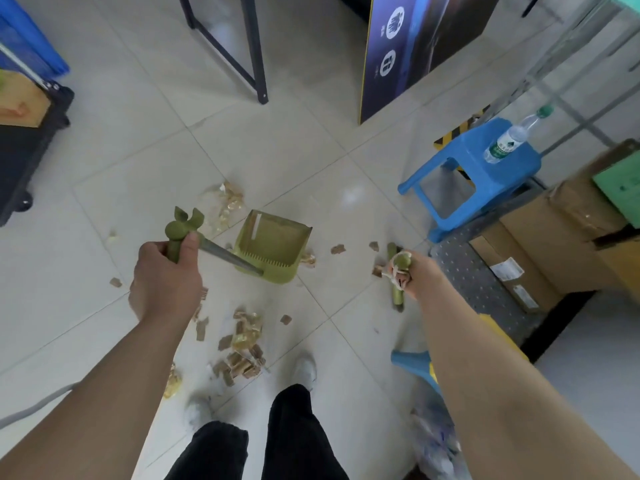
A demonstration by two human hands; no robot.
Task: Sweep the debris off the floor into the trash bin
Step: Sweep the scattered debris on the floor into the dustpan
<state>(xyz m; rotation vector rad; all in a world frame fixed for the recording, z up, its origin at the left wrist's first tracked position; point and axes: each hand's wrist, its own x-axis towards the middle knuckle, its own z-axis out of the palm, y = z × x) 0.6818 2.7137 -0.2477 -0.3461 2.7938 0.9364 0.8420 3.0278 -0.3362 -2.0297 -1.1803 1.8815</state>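
Observation:
My left hand [166, 271] grips the green top of the dustpan's long handle. The olive-green dustpan [273, 245] stands upright on the tiles in the middle of the floor. My right hand [415, 273] is closed on the green broom handle [397, 292], whose head I cannot see. Brown cardboard scraps and crumpled clear wrappers [242, 355] lie scattered in front of my feet. More wrappers [227, 204] lie beyond the dustpan, and a few scraps [337, 250] sit between dustpan and broom. A bin lined with a clear bag [433, 441] shows under my right forearm.
A blue plastic stool [485, 168] with a water bottle [512, 136] on it stands to the right. Cardboard boxes [554, 237] sit behind it. A black table frame [256, 64] and a dark poster board [415, 46] stand ahead. A dark cart [31, 133] is at left.

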